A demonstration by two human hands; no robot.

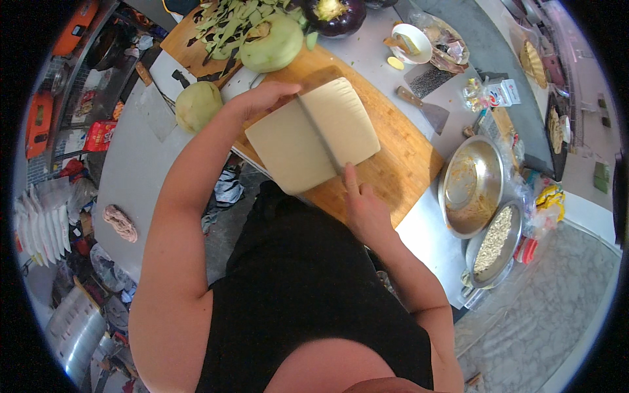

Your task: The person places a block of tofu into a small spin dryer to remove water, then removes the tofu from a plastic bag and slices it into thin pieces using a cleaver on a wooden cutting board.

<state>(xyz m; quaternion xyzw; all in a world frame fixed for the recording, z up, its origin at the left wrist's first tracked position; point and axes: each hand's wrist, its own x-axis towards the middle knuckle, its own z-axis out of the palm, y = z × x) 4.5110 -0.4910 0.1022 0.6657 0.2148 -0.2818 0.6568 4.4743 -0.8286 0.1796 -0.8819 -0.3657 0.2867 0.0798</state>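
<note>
A large pale block that looks like tofu [290,147] lies on a wooden cutting board [403,142]. A knife blade [317,125], seen edge-on, runs across the block and parts it into a wider left piece and a narrower right piece [341,118]. My right hand [368,211] grips the knife at the near end, its index finger stretched along the spine; the handle is hidden in the hand. My left hand [268,98] is at the block's far left edge, fingertips by the blade's far end. Whether its fingers press the blade or the block cannot be told.
Peeled eggplants [272,44] [199,107], peelings [228,29] and a dark purple eggplant [339,22] lie beyond. A scraper [425,108], a white bowl [415,44], a metal basin [471,186] and a bowl of pale bits [494,243] stand rightward. A cleaver [157,110] lies left.
</note>
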